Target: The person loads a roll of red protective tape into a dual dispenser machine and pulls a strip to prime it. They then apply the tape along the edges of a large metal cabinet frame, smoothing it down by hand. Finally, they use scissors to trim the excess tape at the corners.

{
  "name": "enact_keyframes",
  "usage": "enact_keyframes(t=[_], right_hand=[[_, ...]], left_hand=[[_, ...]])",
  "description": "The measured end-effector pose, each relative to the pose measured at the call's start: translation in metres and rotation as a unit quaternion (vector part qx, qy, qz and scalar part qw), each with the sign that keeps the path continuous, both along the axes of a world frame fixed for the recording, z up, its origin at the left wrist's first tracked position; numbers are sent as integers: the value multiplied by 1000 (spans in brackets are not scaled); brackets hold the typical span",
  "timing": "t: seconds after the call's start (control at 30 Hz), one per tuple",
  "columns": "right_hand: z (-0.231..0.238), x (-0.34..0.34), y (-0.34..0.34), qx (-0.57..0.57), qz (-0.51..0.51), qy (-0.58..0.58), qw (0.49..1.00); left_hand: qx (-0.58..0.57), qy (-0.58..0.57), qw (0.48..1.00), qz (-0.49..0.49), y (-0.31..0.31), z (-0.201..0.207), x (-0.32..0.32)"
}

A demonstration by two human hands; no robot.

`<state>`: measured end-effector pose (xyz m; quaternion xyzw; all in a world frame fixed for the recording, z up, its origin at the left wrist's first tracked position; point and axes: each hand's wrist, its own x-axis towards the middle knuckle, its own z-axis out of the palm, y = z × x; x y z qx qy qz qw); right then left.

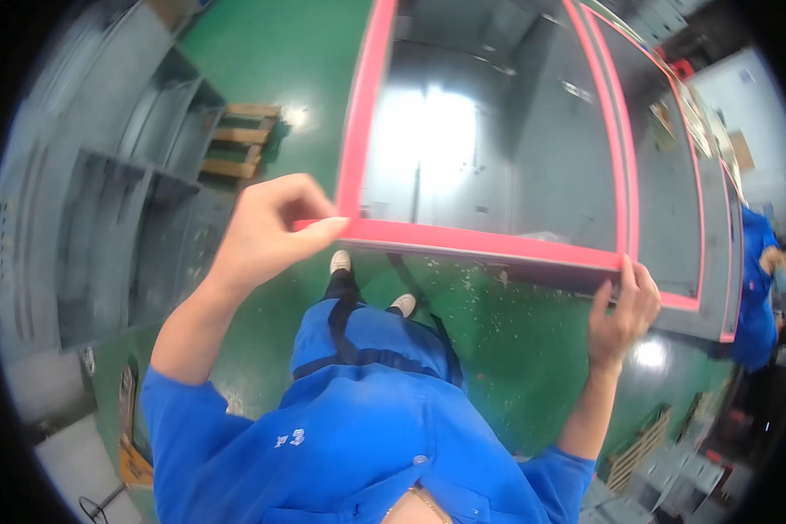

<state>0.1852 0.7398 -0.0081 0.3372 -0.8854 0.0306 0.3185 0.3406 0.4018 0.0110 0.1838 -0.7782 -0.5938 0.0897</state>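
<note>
A grey metal cabinet [533, 131] lies in front of me, its large openings edged with pink tape [364, 113]. Along the near edge runs a pink tape strip [463, 236]. My left hand [275, 223] is closed at the near left corner, pinching the strip's left end between thumb and fingers; a short bit sticks out past the corner. At the strip's right end, by the upright between two openings, my right hand [624, 310] has its fingertips on the tape, with the thumb lower against the near side. Part of its grip is hidden.
Grey metal cabinets [105, 236] stand on the left, beside a wooden pallet [240, 140] on the green floor [262, 52]. More taped frames [664, 157] continue to the right, where another person in blue [755, 288] stands. Small light specks dot the floor below the cabinet.
</note>
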Motion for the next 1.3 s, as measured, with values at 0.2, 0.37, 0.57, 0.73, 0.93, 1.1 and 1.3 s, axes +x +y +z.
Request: enact_keyframes(t=[0.2, 0.37, 0.57, 0.73, 0.93, 1.1, 1.3], right_hand=[[0, -2, 6, -26, -7, -13, 1000], [-4, -7, 7, -54, -5, -9, 999], [-10, -8, 4, -10, -34, 41, 999], [-5, -1, -1, -74, -40, -10, 996], [-4, 37, -22, -177, -110, -16, 978], [-19, 66, -70, -232, -203, -18, 951], [-34, 114, -134, -256, -284, -45, 923]], left_hand=[[38, -44, 998, 21, 5, 2, -5], [90, -45, 994, 36, 7, -1, -4], [223, -38, 974, 30, -2, -15, -4], [269, -40, 962, 4, -12, -21, -4], [317, -59, 939, -117, -27, -25, -16], [313, -89, 920, -217, -36, -23, -25], [334, -81, 888, -305, -48, -34, -34]])
